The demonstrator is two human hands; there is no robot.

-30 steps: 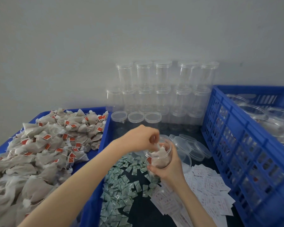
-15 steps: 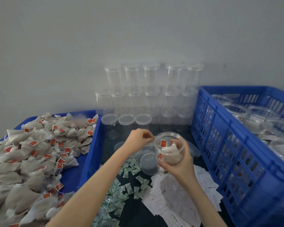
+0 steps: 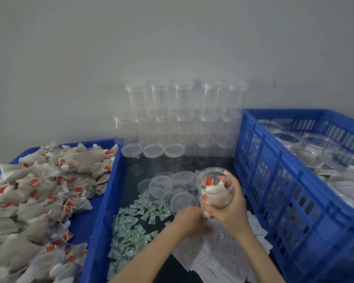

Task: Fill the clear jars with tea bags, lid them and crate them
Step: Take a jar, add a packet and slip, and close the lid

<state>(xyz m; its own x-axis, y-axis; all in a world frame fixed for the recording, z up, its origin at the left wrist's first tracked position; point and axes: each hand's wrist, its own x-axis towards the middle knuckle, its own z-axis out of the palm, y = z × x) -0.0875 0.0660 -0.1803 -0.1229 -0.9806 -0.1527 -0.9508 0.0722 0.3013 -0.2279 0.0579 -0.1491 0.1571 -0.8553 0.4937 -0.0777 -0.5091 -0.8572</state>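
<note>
Whereas the left hand (image 3: 187,218) was at the jar (image 3: 215,187) mouth earlier, it is now lowered beside the jar base, fingers curled; whether it grasps anything cannot be determined. The right hand (image 3: 228,207) grips the unlidded jar, which contains tea bags (image 3: 217,190), above the worktop (image 3: 131,186). The blue crate (image 3: 284,193) at right contains further jars.

The jar (image 3: 215,188) is clear, with pale beige tea bags (image 3: 217,196) showing through it and small red tags with white print against its wall. The heap of tea bags (image 3: 39,201) on the left is the same greyish beige mesh, dotted with red square tags on thin white strings. It lies in a bright blue tray (image 3: 102,221). The crate (image 3: 284,201) on the right is the same bright blue, its sides a grid of slots. The stacked jars (image 3: 184,119) and loose lids (image 3: 172,184) are clear. The small sachets (image 3: 135,225) are pale green. The paper slips (image 3: 223,256) are white with faint reddish print. The worktop (image 3: 131,188) is dark. The wall (image 3: 172,37) is plain light grey.
</note>
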